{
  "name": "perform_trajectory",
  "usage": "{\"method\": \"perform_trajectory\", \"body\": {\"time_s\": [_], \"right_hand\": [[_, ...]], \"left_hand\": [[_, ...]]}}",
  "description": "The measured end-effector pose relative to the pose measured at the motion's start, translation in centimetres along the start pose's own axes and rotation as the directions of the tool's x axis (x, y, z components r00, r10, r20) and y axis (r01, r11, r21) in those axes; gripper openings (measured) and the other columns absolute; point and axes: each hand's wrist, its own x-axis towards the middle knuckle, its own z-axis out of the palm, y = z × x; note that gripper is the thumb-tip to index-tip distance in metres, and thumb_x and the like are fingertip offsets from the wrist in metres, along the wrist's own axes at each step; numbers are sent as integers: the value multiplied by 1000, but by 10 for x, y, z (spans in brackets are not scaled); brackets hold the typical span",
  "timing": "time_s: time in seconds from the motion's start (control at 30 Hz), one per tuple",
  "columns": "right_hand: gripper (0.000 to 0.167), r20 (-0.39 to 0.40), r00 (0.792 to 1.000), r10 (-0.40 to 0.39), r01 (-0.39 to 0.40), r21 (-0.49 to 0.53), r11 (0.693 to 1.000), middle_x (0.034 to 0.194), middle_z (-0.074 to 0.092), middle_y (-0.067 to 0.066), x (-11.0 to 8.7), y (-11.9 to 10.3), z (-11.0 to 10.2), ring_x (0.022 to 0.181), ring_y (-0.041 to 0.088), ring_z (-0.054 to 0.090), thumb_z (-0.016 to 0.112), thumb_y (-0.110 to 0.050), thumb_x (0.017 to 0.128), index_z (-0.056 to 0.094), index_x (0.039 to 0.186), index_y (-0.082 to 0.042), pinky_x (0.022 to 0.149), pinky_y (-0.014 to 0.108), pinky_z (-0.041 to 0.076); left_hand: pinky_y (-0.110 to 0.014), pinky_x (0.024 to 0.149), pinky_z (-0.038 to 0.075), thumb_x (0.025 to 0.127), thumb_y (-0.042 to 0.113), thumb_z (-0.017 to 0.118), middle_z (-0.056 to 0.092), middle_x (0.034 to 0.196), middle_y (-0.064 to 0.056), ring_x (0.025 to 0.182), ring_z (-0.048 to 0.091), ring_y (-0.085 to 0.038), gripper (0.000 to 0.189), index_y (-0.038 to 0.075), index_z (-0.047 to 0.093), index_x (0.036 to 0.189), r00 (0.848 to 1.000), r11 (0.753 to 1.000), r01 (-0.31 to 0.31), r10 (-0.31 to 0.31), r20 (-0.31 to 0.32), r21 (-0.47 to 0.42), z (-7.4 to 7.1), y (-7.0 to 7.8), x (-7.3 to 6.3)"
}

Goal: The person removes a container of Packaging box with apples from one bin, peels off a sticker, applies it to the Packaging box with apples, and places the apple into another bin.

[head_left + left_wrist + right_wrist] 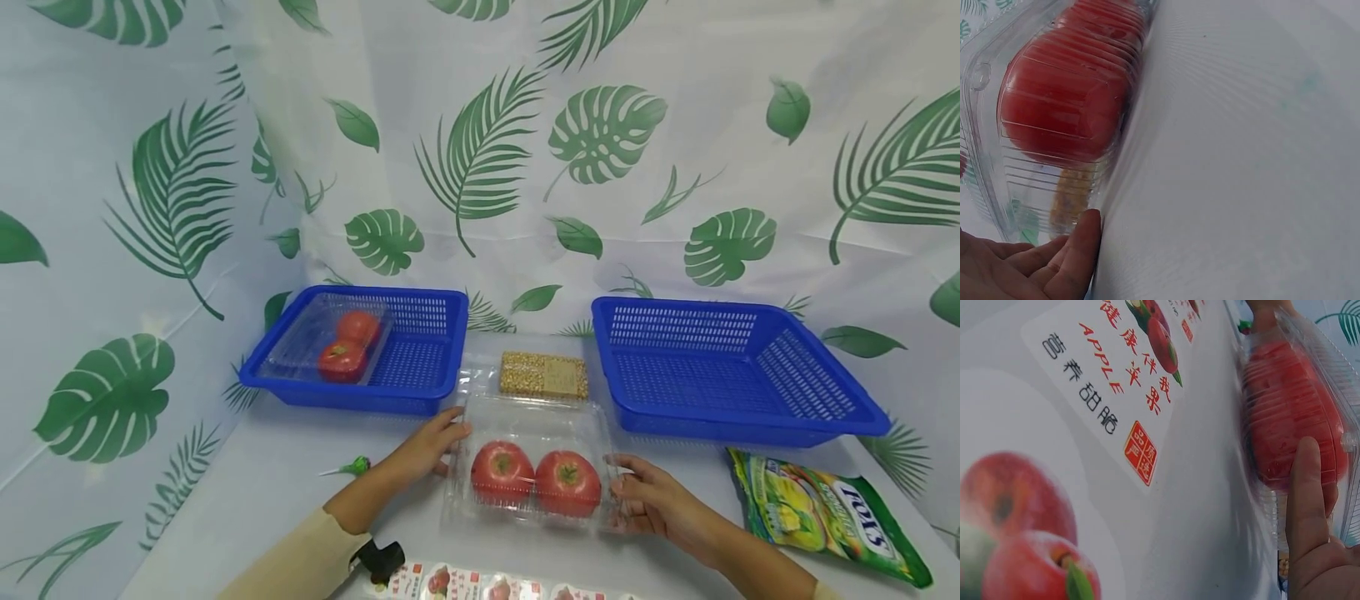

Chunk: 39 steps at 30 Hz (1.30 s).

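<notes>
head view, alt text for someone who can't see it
A person's hands, left and right, touch opposite sides of a clear plastic clamshell box containing two round red fruits. Behind it are a yellow-kernel packet and two blue plastic baskets, the left one holding another clear fruit box.

Soft diffuse light — dimmer wrist views

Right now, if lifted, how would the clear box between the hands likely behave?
The clear box would probably flex under a squeeze, since its plastic looks thin and ribbed. The two rounded red fruits inside could shift or roll if it tilts.
</notes>
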Motion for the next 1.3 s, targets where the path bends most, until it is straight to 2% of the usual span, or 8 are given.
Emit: {"method": "perform_trajectory", "body": {"time_s": [0.4,0.5,0.6,0.83,0.93,1.1,1.2,1.3], "right_hand": [[74,-40,999,-20,18,-40,999,115,53,14,-5,-2,2,92,23,64,47,-26,103,2,149,10,86,45,54],[73,-109,994,-32,16,-146,989,111,54,14,-7,-5,2,89,24,63,49,-29,103,9,149,10,81,44,56],[69,-217,968,-129,40,-371,928,101,51,11,-9,-11,4,82,23,58,55,-34,100,24,147,8,71,37,55],[45,-275,822,-499,88,-804,588,87,44,2,-18,-27,25,77,16,49,65,-35,95,56,126,-4,60,26,45],[33,-148,736,-661,178,-899,399,86,45,-6,-19,-29,41,75,10,47,73,-23,89,62,116,-9,60,23,44],[26,183,545,-818,355,-935,28,95,57,-8,-13,-26,65,84,8,56,71,-27,89,66,107,-9,73,22,51],[34,323,445,-835,448,-888,-105,101,61,-1,-7,-23,81,90,13,61,56,-37,98,67,104,-6,82,22,50],[34,404,381,-832,521,-837,-168,102,61,-2,-2,-19,98,88,12,62,49,-36,101,67,105,-8,79,20,51]], "left_hand": [[-42,82,55,101,52,41,46,139,-24,117,55,-38,71,-1,34,147,999,999,-37,37,39,-8,-5,-6,-8],[-40,78,57,102,54,37,56,127,-23,104,63,-33,72,-7,42,140,998,999,-40,40,42,-2,-9,-8,-14],[-41,74,57,104,49,36,62,116,-21,93,65,-29,68,-10,47,135,998,999,-41,40,55,18,-13,-8,-24],[-40,81,56,107,37,34,65,113,-19,95,65,-31,56,-10,53,130,986,985,-115,98,132,127,-29,-9,-51],[-35,79,55,105,37,42,68,108,-10,91,66,-23,51,-5,58,128,981,959,-143,106,161,244,-38,-14,-64],[-29,76,53,92,36,68,67,97,5,88,63,-11,45,2,65,121,974,878,-169,78,213,448,-47,-10,-88],[-31,83,53,82,39,78,68,101,6,94,63,-10,50,5,67,118,973,832,-159,39,230,532,-48,-8,-99],[-35,91,50,74,43,83,66,108,9,102,60,-10,56,10,68,117,973,764,-154,9,229,626,-48,-11,-111]]}}
